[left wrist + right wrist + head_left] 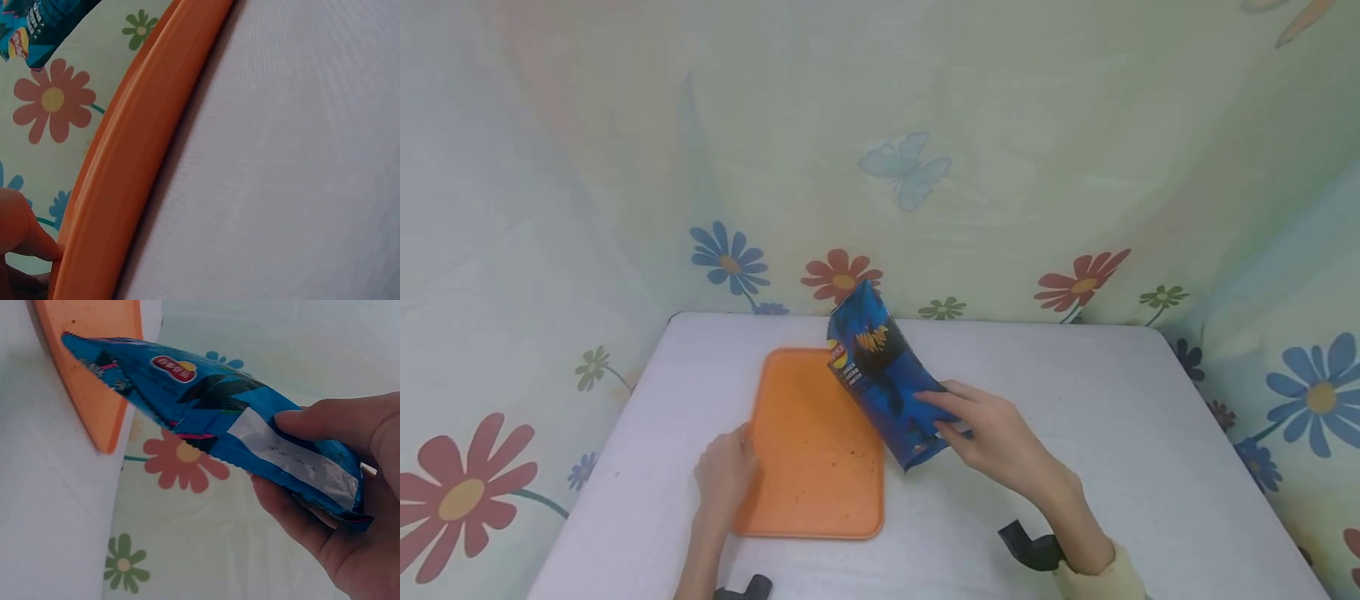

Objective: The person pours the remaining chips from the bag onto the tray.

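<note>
Two hands [726, 468] [1000, 432], one bag [880, 367], one tray [816, 462]

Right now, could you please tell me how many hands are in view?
2: the left hand at the left edge of the tray, and the right hand holding the bag.

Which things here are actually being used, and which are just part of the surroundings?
In use:
blue snack bag, held by the right grip
orange tray, left grip at its edge

Just around:
white-topped table
flowered backdrop
</note>
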Available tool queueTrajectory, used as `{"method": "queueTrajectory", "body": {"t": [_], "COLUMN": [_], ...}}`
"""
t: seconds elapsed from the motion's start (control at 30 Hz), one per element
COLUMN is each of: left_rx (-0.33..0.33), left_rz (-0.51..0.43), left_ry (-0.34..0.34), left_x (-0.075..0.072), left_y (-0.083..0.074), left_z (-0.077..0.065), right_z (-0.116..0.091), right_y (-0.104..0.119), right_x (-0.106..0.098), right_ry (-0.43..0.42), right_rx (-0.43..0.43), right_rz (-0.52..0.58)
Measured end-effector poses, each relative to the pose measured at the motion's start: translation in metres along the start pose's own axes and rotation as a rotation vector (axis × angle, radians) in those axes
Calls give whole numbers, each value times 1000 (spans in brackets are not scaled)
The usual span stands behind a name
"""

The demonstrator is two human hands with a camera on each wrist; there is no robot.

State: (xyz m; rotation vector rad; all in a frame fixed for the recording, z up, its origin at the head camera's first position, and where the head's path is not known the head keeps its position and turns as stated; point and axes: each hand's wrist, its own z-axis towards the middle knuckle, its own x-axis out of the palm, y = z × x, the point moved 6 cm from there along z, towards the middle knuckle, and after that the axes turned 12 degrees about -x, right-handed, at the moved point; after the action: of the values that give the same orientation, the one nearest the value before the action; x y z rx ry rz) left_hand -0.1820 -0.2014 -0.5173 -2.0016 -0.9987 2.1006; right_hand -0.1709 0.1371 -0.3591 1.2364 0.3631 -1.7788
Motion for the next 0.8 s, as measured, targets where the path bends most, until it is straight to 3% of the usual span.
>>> {"method": "queueTrajectory", "body": {"t": [0.23,0.37,0.63,0.8], "left_rx": [-6,-7,-13,-10], "left_rz": [-14,-6,1,-2], "left_ry": [7,-1,-1,1], "left_x": [1,2,3,2], "left_y": [0,1,1,-1], "left_z": [0,0,1,0], "right_z": [15,21,24,23], "right_y": [12,19,25,26], "right_x": [-2,0,9,13], "right_ry": [93,191,341,358], "right_rx": [-91,-122,-107,-112], "right_rz": [-68,-78,-58,-53]}}
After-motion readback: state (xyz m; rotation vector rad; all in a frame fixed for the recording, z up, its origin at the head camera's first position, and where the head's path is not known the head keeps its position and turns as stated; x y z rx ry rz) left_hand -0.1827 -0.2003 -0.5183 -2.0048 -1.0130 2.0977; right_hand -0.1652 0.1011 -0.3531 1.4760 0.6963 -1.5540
